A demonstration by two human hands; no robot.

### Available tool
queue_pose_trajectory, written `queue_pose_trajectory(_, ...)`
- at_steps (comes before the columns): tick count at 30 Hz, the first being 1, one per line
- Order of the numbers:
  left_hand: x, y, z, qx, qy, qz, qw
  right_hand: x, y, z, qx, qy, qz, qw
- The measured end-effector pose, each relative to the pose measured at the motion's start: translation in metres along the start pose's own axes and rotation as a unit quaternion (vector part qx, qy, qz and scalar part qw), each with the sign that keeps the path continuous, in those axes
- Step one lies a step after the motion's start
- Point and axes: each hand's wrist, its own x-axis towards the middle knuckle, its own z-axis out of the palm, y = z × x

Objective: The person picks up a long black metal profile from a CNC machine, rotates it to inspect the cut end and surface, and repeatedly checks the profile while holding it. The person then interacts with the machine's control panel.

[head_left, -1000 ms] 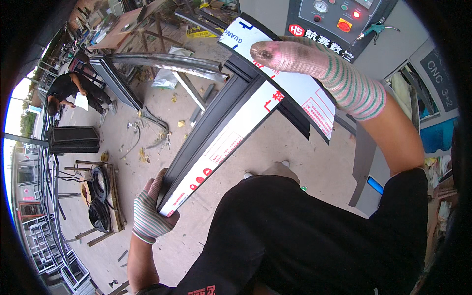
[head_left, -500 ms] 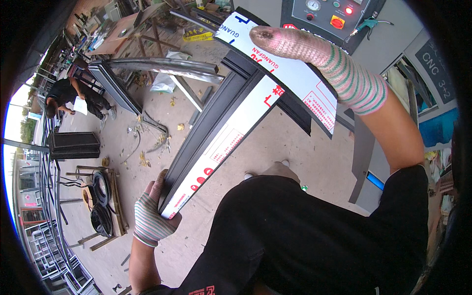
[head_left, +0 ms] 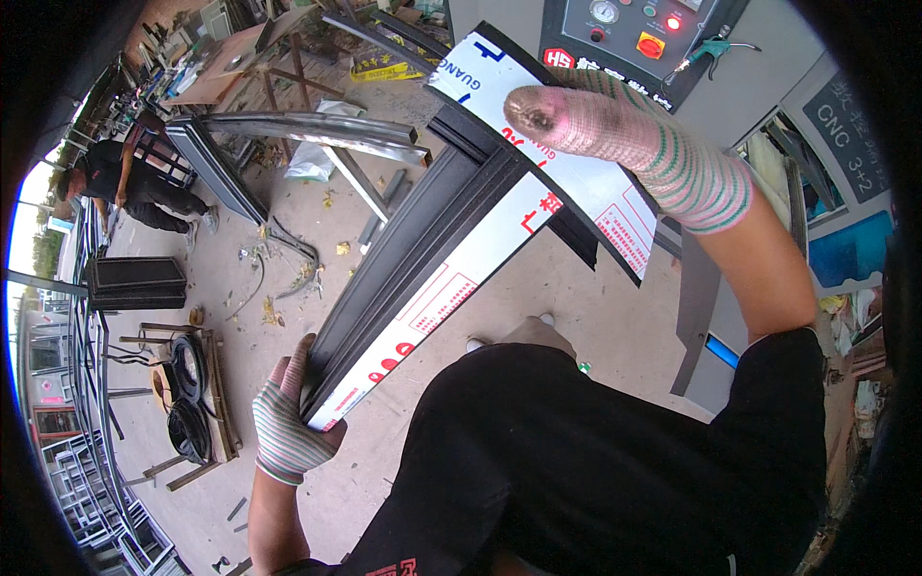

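Note:
A T-shaped assembly of dark metal frame profiles crosses the middle of the view, its faces covered with white printed film. My left hand (head_left: 286, 422), in a striped knit glove, is closed round the lower end of the long profile (head_left: 389, 302). At the upper end, the shorter crosspiece (head_left: 591, 182) meets that profile. My right hand (head_left: 615, 115), in a matching glove with a dirty tip, clasps the crosspiece from above. One gloved part lies over the film, and other fingers show beyond the top edge. The crosspiece's underside is hidden.
A machine panel (head_left: 629, 43) stands at the top right, with a teal air gun (head_left: 713, 48) beside it. Far left, another person (head_left: 139, 182) bends over. Long bars (head_left: 298, 125) rest on the left, near coiled black strips (head_left: 189, 432) on a wooden pallet (head_left: 223, 403).
The frame assembly has turned slightly in my hands. My right hand has shifted along the crosspiece, and fingers now show behind it. The other person bends lower; the white sheet no longer shows.

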Motion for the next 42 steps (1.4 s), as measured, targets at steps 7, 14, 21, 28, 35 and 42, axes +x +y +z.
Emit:
queue_pose_trajectory(7, -0.004, -0.002, 0.002, 0.003, 0.012, 0.008, 1.000, -0.011, -0.003, 0.003, 0.023, -0.011, 0.003, 1.000)
queue_pose_trajectory(14, -0.007, -0.002, 0.002, 0.037, 0.039, 0.027, 0.998, -0.026, -0.004, 0.007, 0.070, -0.008, -0.003, 0.997)
queue_pose_trajectory(21, -0.011, -0.005, -0.001, 0.123, 0.100, 0.058, 0.986, -0.061, -0.015, 0.012, 0.207, -0.047, 0.006, 0.977)
queue_pose_trajectory(28, -0.017, -0.017, 0.000, 0.182, 0.145, 0.080, 0.969, -0.093, 0.006, 0.023, 0.135, -0.034, -0.036, 0.990)
queue_pose_trajectory(35, -0.020, -0.034, 0.006, 0.212, 0.188, 0.091, 0.955, -0.102, 0.046, 0.028, 0.074, -0.083, -0.138, 0.984)
queue_pose_trajectory(42, -0.014, -0.049, 0.000, 0.272, 0.221, 0.118, 0.929, -0.086, 0.041, 0.040, 0.128, -0.131, -0.236, 0.954)
